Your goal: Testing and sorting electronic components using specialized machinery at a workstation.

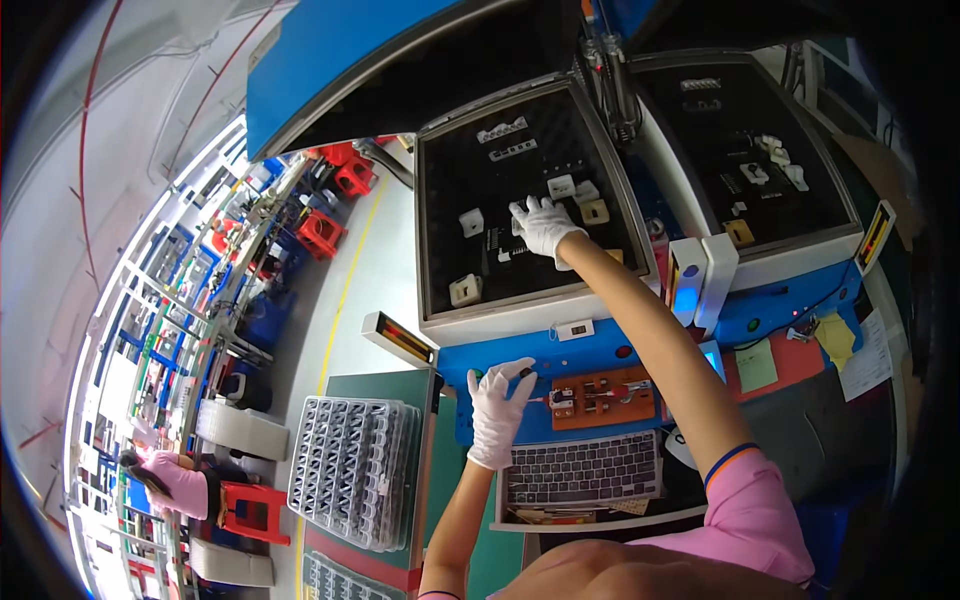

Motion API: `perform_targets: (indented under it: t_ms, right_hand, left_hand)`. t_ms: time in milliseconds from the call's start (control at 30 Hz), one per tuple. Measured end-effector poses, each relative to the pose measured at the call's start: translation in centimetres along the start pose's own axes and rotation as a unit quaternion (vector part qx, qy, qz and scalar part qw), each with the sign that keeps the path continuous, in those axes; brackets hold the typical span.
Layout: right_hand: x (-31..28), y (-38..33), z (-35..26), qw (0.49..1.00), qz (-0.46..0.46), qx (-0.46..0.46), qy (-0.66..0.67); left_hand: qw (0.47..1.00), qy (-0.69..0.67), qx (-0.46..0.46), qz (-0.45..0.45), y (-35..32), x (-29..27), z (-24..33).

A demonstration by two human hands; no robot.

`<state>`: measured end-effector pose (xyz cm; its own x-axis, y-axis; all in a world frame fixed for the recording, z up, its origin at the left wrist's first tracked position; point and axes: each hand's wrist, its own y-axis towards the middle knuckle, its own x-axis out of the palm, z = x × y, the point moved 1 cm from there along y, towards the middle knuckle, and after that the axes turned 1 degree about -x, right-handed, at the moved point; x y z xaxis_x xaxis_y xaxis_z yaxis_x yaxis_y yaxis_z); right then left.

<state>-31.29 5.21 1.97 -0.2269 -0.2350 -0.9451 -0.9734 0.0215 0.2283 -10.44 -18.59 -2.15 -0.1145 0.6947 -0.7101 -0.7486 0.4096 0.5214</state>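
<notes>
My right hand (545,228), in a white glove, reaches into the black-lined open box (450,150). Its fingers curl down over a small pale block among the fixtures, and the fingertips hide most of what they touch. Near it stand white blocks (471,222) and a cream block (594,211). My left hand (495,415), gloved too, hovers over the blue front panel (590,350). A small dark piece (527,373) shows between its thumb and finger; its kind is unclear. Just right of this hand sits a brown fixture with metal clamps (603,398).
A second black-lined box (745,150) stands to the right. The raised blue lid (340,75) overhangs the far left. Below the panel lies a keyboard (583,468); stacked clear trays (352,472) sit at left. A person in pink (180,485) sits beyond the aisle.
</notes>
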Motion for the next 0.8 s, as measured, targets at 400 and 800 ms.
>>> perform_targets:
  t_ms: [400,800]
  right_hand:
    - [-2.7,-25.0,1.2,0.984,-0.028,-0.169,-0.044]
    - [-0.9,-25.3,4.2,0.993,0.007,-0.119,0.014]
  left_hand:
    - [0.981,-0.169,-0.086,-0.045,-0.2,2.9,-4.9]
    - [0.991,-0.102,-0.053,-0.075,0.1,2.4,-4.9]
